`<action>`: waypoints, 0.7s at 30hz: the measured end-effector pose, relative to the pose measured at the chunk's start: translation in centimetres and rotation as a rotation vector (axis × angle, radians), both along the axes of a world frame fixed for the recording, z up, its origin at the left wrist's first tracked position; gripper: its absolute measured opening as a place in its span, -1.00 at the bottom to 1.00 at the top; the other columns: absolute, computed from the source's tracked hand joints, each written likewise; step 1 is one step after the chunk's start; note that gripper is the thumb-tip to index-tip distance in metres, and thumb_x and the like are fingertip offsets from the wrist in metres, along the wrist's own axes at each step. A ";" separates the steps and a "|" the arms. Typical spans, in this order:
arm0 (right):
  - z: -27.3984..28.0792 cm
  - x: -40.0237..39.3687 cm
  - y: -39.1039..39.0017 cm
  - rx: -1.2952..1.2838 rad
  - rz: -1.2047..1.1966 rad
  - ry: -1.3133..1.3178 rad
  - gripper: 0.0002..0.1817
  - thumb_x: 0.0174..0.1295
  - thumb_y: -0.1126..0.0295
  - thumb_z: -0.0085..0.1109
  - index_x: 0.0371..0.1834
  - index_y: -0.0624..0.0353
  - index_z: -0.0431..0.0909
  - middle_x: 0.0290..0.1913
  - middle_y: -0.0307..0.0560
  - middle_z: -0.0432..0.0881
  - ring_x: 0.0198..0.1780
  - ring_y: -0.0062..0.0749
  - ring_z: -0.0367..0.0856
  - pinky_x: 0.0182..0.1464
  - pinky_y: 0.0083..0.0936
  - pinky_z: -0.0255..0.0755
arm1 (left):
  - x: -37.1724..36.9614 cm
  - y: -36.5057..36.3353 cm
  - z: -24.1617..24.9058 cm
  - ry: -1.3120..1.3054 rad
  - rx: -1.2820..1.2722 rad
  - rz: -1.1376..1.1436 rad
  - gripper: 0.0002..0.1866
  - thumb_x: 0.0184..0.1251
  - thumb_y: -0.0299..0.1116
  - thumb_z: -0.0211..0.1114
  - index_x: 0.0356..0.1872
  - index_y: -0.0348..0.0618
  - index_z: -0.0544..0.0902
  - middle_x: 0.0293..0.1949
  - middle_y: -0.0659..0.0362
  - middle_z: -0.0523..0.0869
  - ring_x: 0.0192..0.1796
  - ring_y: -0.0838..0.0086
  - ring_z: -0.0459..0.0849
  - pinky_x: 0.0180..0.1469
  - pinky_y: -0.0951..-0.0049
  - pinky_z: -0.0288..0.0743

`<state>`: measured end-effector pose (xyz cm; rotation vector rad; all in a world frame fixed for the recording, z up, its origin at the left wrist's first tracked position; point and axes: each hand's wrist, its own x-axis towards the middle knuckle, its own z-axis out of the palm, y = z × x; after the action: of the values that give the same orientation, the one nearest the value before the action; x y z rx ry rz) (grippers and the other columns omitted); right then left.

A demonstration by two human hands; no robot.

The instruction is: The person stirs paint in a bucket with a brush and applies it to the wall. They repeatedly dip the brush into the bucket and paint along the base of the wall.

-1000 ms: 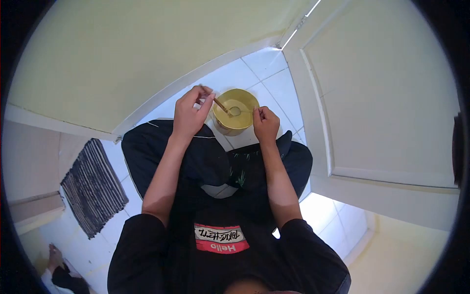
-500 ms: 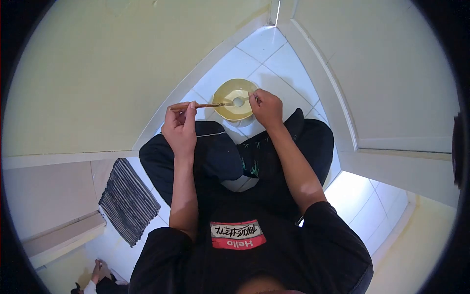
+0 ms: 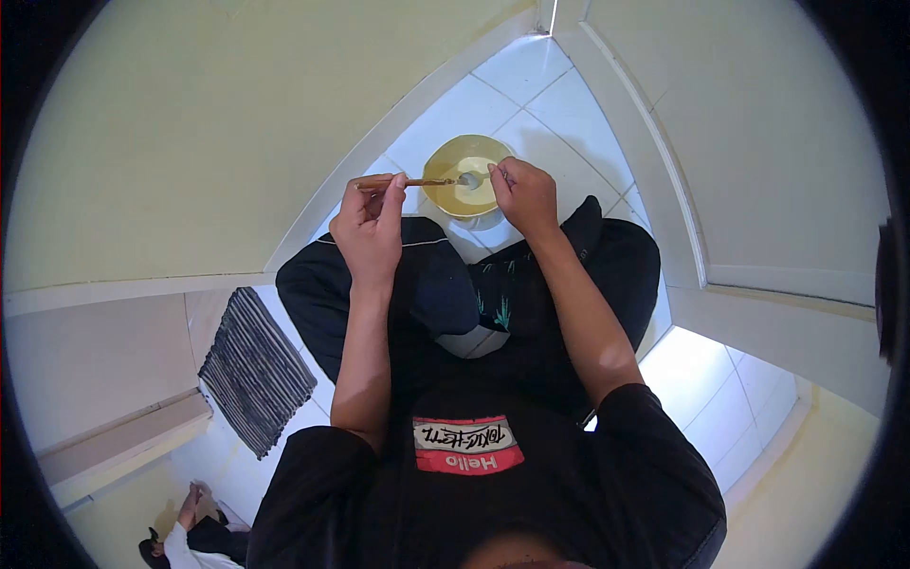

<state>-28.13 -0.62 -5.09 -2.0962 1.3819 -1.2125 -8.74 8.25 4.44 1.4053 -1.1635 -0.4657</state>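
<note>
My left hand [image 3: 372, 223] is closed around a thin brown stick [image 3: 422, 182], held level with its tip pointing right over a yellow bowl [image 3: 444, 159]. Closed on the handle of a small spoon-like tool [image 3: 469, 179] is my right hand [image 3: 527, 196], at the bowl's right edge. The tool's pale rounded end is near the stick's tip, above the bowl; whether they touch is too small to tell. The bowl stands on white floor tiles in front of my crossed legs.
A pale wall [image 3: 237, 142] rises on the left and a white door [image 3: 758, 142] on the right. A dark striped mat [image 3: 254, 372] lies at the lower left. Another person [image 3: 204, 542] is at the bottom left.
The view has shifted, so the bowl and both hands appear higher and slightly right. More of the other person shows. Both hands keep their holds.
</note>
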 end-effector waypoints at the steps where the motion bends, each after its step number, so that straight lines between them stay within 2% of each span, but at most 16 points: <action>1: 0.1 0.0 0.1 0.000 0.005 0.007 -0.79 0.24 0.32 0.25 -0.51 0.15 0.55 -0.52 0.00 0.61 -0.49 -0.04 0.61 -0.42 -0.20 0.46 | 0.0 0.0 -0.1 -0.006 -0.005 -0.004 -0.86 0.42 -0.49 0.30 -0.16 -0.40 0.60 -0.24 -0.01 0.77 -0.17 0.44 0.77 -0.07 0.43 0.71; 21: 0.5 -0.1 0.2 -0.061 0.048 -0.010 -0.77 0.25 0.31 0.21 -0.51 0.16 0.54 -0.52 -0.01 0.61 -0.50 -0.05 0.60 -0.43 -0.20 0.47 | -1.1 0.0 -0.8 -0.158 0.015 0.001 -0.88 0.38 -0.48 0.37 -0.22 -0.35 0.67 -0.33 0.17 0.77 -0.26 0.67 0.67 -0.18 0.62 0.56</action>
<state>-28.25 -0.40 -4.55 -2.1489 1.2980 -1.2586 -9.88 8.22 3.65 1.4763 -1.2887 -0.3681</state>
